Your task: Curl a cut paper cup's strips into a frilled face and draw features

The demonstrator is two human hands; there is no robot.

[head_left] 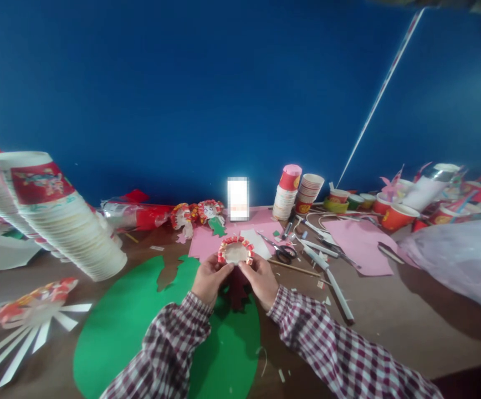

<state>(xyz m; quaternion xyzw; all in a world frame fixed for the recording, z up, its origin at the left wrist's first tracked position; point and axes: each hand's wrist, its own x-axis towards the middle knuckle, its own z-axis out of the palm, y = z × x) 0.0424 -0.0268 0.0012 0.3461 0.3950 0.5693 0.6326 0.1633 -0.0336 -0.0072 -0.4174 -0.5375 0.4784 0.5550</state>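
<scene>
Between my two hands is a cut paper cup (236, 253), its red-and-white side strips curled round a pale round base. My left hand (209, 277) pinches its lower left edge with thumb and fingers. On the lower right edge, my right hand (261, 279) grips it the same way. Beneath the hands lies a large green paper sheet (119, 327) with pieces cut out of its upper edge. Black-handled scissors (284, 253) rest just right of the cup piece, near a thin wooden stick (294, 268).
Tall stacked paper cups (70, 221) lean at the left, above a cup cut into strips (41, 316). Pink paper (361, 246), a white glue gun (332, 282) and a plastic bag (460, 260) lie right. Shorter cup stacks (286, 194) stand against the blue wall (182, 100).
</scene>
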